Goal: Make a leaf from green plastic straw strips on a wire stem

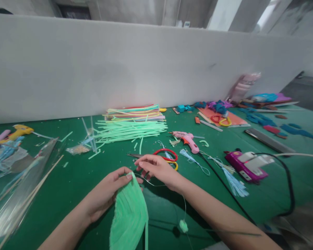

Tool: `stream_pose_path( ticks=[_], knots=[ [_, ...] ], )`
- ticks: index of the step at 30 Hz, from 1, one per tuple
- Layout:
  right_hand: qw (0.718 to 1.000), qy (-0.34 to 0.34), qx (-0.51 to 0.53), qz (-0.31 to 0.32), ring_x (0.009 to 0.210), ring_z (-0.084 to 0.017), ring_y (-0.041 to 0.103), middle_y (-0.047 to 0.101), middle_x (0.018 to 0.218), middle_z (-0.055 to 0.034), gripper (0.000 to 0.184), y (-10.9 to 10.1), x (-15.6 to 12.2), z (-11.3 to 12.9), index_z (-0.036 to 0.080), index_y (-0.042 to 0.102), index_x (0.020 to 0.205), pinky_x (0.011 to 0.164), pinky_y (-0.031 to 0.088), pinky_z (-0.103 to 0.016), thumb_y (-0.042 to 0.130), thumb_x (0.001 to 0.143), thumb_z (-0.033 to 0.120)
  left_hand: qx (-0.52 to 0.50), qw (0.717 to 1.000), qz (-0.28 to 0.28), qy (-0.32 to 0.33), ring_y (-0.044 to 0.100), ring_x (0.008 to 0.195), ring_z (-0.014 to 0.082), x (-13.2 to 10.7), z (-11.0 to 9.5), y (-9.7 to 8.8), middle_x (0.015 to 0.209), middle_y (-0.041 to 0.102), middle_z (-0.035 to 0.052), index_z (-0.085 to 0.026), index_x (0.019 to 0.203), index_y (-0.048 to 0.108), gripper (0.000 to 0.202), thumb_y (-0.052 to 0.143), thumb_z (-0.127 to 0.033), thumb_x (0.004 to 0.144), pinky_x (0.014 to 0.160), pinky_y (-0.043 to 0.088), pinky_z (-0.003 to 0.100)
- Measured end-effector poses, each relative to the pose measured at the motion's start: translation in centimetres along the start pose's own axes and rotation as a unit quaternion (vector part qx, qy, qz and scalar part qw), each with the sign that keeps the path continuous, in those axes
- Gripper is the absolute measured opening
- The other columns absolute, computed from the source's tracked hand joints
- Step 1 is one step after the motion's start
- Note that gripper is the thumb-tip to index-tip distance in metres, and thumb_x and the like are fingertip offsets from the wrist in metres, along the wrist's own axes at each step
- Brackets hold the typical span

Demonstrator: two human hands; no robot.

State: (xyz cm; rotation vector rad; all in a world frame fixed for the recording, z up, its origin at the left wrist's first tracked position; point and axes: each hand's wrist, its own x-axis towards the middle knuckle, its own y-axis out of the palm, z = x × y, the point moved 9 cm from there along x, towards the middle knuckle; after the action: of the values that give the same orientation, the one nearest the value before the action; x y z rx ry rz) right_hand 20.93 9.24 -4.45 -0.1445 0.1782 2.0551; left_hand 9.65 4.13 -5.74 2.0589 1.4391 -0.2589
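My left hand [113, 189] pinches the narrow tip of a leaf-shaped piece made of light green pipe cleaners [130, 215]. The piece hangs down past the lower frame edge, with one loose strand along its right side. Just right of the tip is my right hand [158, 170], its fingers curled in on a thin thread [155, 184]; the exact grip is partly hidden. This thread loops under my right wrist, and below it hangs a small green fuzzy ball [183, 226]. Scissors [169, 154] with red and yellow handles lie just behind my right hand.
Green pipe cleaners [133, 131] lie heaped on the green table. To the right are a pink glue gun [189, 140], light blue tassels [234, 180] and a purple power strip [246, 168] with cables. A yellow glue gun [17, 133] and plastic sleeves [23, 187] are left. A white partition [94, 69] stands behind.
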Motion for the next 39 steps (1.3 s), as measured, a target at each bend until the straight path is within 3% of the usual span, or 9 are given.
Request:
stream_pose_path(
  ticks=[3,7,13,22,27,39],
  knots=[
    [0.997,0.064,-0.007,0.030,0.052,-0.008,0.058,0.064,0.071,-0.0023,0.039,0.6,0.0,-1.1,0.014,0.062,0.075,0.041,0.042,-0.016,0.059,0.084,0.051,0.021,1.000,0.001,0.016,0.060,0.065,0.0113,-0.1,-0.1,0.0,0.079,0.066,0.0000,-0.019,0.089,0.063,0.023,0.070,-0.039,0.079,0.060,0.048,0.022],
    [0.995,0.074,-0.015,0.063,0.052,-0.009,0.060,0.063,0.064,-0.0007,0.046,1.6,-0.1,-1.4,0.014,0.060,0.067,0.041,0.043,-0.016,0.066,0.075,0.060,0.041,0.997,-0.042,0.055,0.059,0.063,0.0121,0.1,-0.5,-0.8,0.075,0.066,0.0008,-0.017,0.083,0.062,0.026,0.076,-0.037,0.073,0.060,0.046,0.023],
    [0.996,0.077,0.003,0.045,0.053,-0.010,0.062,0.065,0.061,-0.0015,0.044,1.4,-0.3,-1.2,0.013,0.064,0.066,0.047,0.048,-0.018,0.071,0.070,0.056,0.075,0.986,-0.116,0.096,0.061,0.064,0.0145,0.2,-0.9,-2.1,0.071,0.068,0.0019,-0.017,0.077,0.062,0.027,0.078,-0.037,0.069,0.061,0.046,0.024],
    [0.990,0.072,-0.119,-0.006,0.049,-0.011,0.060,0.064,0.052,-0.0020,0.034,0.2,-0.9,0.0,0.014,0.064,0.059,0.042,0.045,-0.019,0.073,0.073,0.044,0.092,0.984,-0.131,0.081,0.059,0.059,0.0136,0.1,-0.9,-2.4,0.068,0.070,0.0020,-0.016,0.076,0.071,0.024,0.079,-0.038,0.067,0.057,0.043,0.022],
    [0.993,0.051,-0.109,0.001,0.052,-0.012,0.062,0.067,0.059,-0.0024,0.028,0.5,-0.8,0.0,0.014,0.066,0.060,0.050,0.049,-0.021,0.072,0.073,0.038,0.111,0.982,-0.132,0.081,0.057,0.057,0.0133,0.3,-0.8,-2.3,0.066,0.069,0.0023,-0.016,0.076,0.072,0.024,0.079,-0.038,0.067,0.055,0.042,0.022],
    [0.996,0.055,-0.067,0.022,0.053,-0.011,0.061,0.066,0.059,-0.0015,0.031,1.0,-0.7,-0.1,0.013,0.066,0.063,0.055,0.052,-0.022,0.076,0.069,0.042,0.140,0.977,-0.132,0.086,0.056,0.060,0.0123,0.3,-1.2,-2.1,0.066,0.069,0.0017,-0.015,0.073,0.071,0.018,0.078,-0.030,0.068,0.057,0.041,0.020]
  ],
)
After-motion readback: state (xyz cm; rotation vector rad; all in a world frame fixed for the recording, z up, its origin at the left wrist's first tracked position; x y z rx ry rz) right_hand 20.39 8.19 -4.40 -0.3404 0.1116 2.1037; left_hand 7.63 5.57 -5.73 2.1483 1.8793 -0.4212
